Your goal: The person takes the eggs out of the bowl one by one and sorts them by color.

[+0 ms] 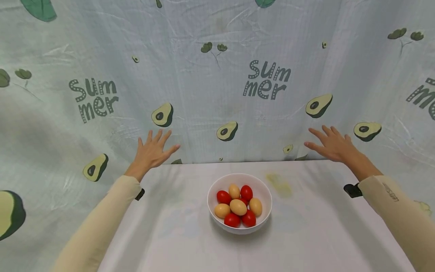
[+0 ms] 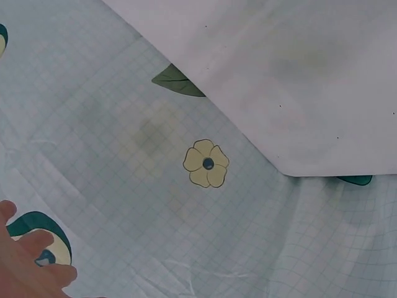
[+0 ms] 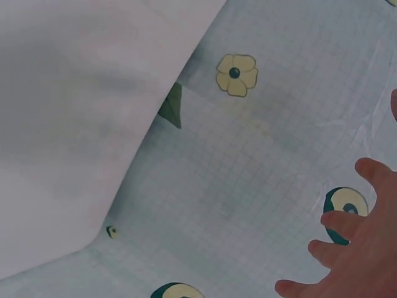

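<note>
A white bowl (image 1: 239, 231) stands on the table, holding several red and several tan-yellow egg-shaped pieces, such as a red one (image 1: 232, 220) and a yellow one (image 1: 238, 207). Up and to the left of it, my left hand (image 1: 149, 153) is raised near the table's back edge, fingers spread and nothing in them. On the opposite side my right hand (image 1: 334, 145) is held up likewise, fingers apart and holding nothing. Parts of the hands also show in the wrist views: the left hand (image 2: 28, 264) at lower left, the right hand (image 3: 366, 242) at lower right.
The white table (image 1: 190, 249) ends at a straight back edge. Behind it hangs a pale curtain (image 1: 193, 94) printed with avocados, leaves and "summer". A faint yellow patch (image 1: 279, 185) marks the tabletop right of the bowl. A dark band (image 1: 352, 190) sits at the right wrist.
</note>
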`<action>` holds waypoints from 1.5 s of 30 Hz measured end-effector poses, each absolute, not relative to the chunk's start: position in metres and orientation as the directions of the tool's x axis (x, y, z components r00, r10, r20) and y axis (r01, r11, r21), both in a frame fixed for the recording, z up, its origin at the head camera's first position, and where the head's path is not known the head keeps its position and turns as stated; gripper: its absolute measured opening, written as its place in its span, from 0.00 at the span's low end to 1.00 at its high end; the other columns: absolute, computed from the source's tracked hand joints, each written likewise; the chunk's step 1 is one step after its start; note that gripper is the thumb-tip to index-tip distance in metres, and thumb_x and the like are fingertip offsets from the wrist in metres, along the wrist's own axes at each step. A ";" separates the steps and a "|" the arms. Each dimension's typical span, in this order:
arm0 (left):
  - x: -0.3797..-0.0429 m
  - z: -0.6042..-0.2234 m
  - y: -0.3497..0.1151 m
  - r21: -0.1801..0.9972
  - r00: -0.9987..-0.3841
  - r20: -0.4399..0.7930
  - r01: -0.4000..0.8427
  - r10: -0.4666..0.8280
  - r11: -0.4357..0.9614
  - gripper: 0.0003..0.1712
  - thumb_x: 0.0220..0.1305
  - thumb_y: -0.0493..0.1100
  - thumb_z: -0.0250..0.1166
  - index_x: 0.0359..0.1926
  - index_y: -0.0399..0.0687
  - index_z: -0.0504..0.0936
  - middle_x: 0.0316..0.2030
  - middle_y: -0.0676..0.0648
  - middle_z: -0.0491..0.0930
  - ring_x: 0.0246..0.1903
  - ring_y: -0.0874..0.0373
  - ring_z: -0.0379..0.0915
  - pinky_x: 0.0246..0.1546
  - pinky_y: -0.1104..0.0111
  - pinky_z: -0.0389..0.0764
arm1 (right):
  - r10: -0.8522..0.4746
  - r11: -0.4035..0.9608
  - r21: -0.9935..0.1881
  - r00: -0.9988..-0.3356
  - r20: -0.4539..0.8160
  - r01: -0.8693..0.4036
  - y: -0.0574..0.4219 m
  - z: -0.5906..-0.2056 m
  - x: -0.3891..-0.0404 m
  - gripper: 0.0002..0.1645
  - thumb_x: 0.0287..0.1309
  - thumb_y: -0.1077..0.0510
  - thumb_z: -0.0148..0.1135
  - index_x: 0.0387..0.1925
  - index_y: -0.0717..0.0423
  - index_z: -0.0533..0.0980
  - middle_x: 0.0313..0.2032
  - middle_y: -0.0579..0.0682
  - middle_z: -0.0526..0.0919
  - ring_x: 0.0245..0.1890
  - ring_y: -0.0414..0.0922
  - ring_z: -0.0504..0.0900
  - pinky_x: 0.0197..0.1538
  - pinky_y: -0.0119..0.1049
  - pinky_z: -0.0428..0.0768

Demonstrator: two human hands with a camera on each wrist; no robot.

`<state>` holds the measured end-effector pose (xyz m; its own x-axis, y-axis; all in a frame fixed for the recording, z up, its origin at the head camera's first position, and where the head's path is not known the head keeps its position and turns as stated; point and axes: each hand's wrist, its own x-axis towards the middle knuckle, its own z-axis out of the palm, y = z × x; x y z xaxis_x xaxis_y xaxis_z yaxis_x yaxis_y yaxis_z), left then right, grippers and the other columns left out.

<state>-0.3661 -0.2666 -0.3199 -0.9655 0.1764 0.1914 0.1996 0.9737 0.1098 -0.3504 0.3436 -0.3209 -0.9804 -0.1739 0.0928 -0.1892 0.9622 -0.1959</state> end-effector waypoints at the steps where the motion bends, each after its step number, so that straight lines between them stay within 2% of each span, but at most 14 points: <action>1: -0.363 -0.320 -0.267 0.116 -0.965 0.193 0.203 0.179 0.972 0.53 0.70 0.81 0.38 0.84 0.57 0.46 0.83 0.35 0.43 0.80 0.27 0.29 0.71 0.23 0.32 | -0.179 0.963 -0.184 -0.978 0.102 -0.196 0.343 -0.322 -0.347 0.52 0.72 0.26 0.43 0.81 0.54 0.50 0.78 0.77 0.45 0.76 0.80 0.41 0.66 0.86 0.41; 6: -0.343 -0.325 -0.265 0.201 -0.964 0.195 0.220 0.182 0.954 0.52 0.72 0.79 0.40 0.84 0.56 0.46 0.82 0.34 0.43 0.80 0.26 0.30 0.71 0.22 0.35 | -0.210 0.959 -0.156 -0.964 0.161 -0.235 0.335 -0.332 -0.330 0.49 0.73 0.29 0.44 0.80 0.56 0.53 0.77 0.76 0.50 0.76 0.77 0.47 0.67 0.85 0.47; 10: -0.325 -0.338 -0.257 0.321 -0.954 0.242 0.249 0.175 0.914 0.50 0.74 0.74 0.46 0.83 0.51 0.48 0.82 0.34 0.48 0.80 0.26 0.34 0.71 0.23 0.39 | -0.241 0.944 -0.173 -0.945 0.222 -0.281 0.325 -0.340 -0.316 0.47 0.75 0.32 0.47 0.80 0.56 0.54 0.77 0.75 0.53 0.75 0.76 0.53 0.67 0.83 0.53; 16: -0.302 -0.361 -0.233 0.519 -0.942 0.298 0.298 0.158 0.801 0.47 0.75 0.66 0.53 0.83 0.50 0.50 0.81 0.37 0.54 0.80 0.32 0.47 0.74 0.31 0.53 | -0.284 0.897 -0.249 -0.908 0.309 -0.365 0.301 -0.353 -0.290 0.43 0.74 0.39 0.56 0.79 0.56 0.58 0.75 0.72 0.60 0.72 0.73 0.62 0.65 0.77 0.66; 19: -0.293 -0.375 -0.219 0.643 -0.942 0.293 0.320 0.163 0.696 0.44 0.76 0.61 0.55 0.82 0.50 0.51 0.80 0.37 0.57 0.79 0.35 0.52 0.74 0.34 0.58 | -0.295 0.858 -0.317 -0.894 0.338 -0.403 0.284 -0.360 -0.276 0.40 0.73 0.43 0.59 0.77 0.56 0.60 0.74 0.69 0.64 0.71 0.70 0.66 0.63 0.74 0.72; 23: -0.284 -0.390 -0.199 0.807 -0.943 0.260 0.331 0.209 0.490 0.40 0.77 0.54 0.56 0.81 0.51 0.52 0.78 0.34 0.60 0.78 0.34 0.53 0.74 0.36 0.61 | -0.321 0.794 -0.379 -0.857 0.402 -0.475 0.260 -0.369 -0.263 0.36 0.71 0.50 0.64 0.74 0.56 0.65 0.69 0.63 0.73 0.66 0.64 0.74 0.59 0.66 0.80; 27: -0.278 -0.405 -0.176 0.927 -0.950 0.175 0.247 0.257 0.281 0.38 0.76 0.53 0.56 0.81 0.55 0.55 0.77 0.36 0.61 0.76 0.34 0.59 0.73 0.38 0.65 | -0.362 0.703 -0.444 -0.817 0.448 -0.555 0.236 -0.378 -0.257 0.34 0.67 0.57 0.68 0.71 0.56 0.69 0.64 0.59 0.79 0.60 0.59 0.81 0.54 0.57 0.86; 31: -0.274 -0.423 -0.152 0.978 -0.963 0.101 0.142 0.249 0.153 0.36 0.74 0.52 0.56 0.79 0.66 0.58 0.76 0.40 0.65 0.74 0.38 0.64 0.71 0.38 0.69 | -0.406 0.621 -0.513 -0.803 0.435 -0.592 0.214 -0.390 -0.254 0.34 0.64 0.58 0.70 0.70 0.53 0.70 0.63 0.56 0.81 0.57 0.56 0.84 0.54 0.49 0.88; 36: -0.277 -0.448 -0.124 0.999 -0.973 0.031 0.036 0.227 0.020 0.38 0.70 0.50 0.58 0.79 0.69 0.58 0.77 0.41 0.63 0.76 0.38 0.60 0.72 0.35 0.64 | -0.482 0.558 -0.585 -0.804 0.349 -0.589 0.192 -0.403 -0.253 0.37 0.61 0.54 0.73 0.70 0.52 0.70 0.64 0.56 0.80 0.57 0.56 0.84 0.55 0.49 0.87; 40: -0.281 -0.461 -0.113 0.997 -0.974 -0.036 -0.049 0.225 -0.054 0.39 0.70 0.48 0.56 0.80 0.65 0.58 0.81 0.39 0.52 0.80 0.37 0.49 0.77 0.36 0.55 | -0.543 0.514 -0.630 -0.789 0.286 -0.582 0.174 -0.408 -0.256 0.37 0.60 0.52 0.73 0.69 0.50 0.71 0.64 0.57 0.80 0.57 0.56 0.83 0.57 0.47 0.87; 45: -0.279 -0.466 -0.111 0.992 -0.959 -0.083 -0.106 0.273 -0.072 0.36 0.76 0.46 0.48 0.82 0.62 0.54 0.84 0.45 0.43 0.82 0.39 0.39 0.80 0.38 0.46 | -0.609 0.464 -0.653 -0.751 0.256 -0.599 0.155 -0.409 -0.260 0.36 0.58 0.55 0.73 0.68 0.53 0.72 0.62 0.56 0.81 0.56 0.54 0.83 0.55 0.41 0.87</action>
<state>-0.2794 -0.1114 -0.4664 -0.9585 0.2727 -0.0830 -0.1062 -0.0716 0.9918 -0.2598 0.1553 -0.4093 -0.7506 -0.6090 0.2562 -0.5991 0.4640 -0.6525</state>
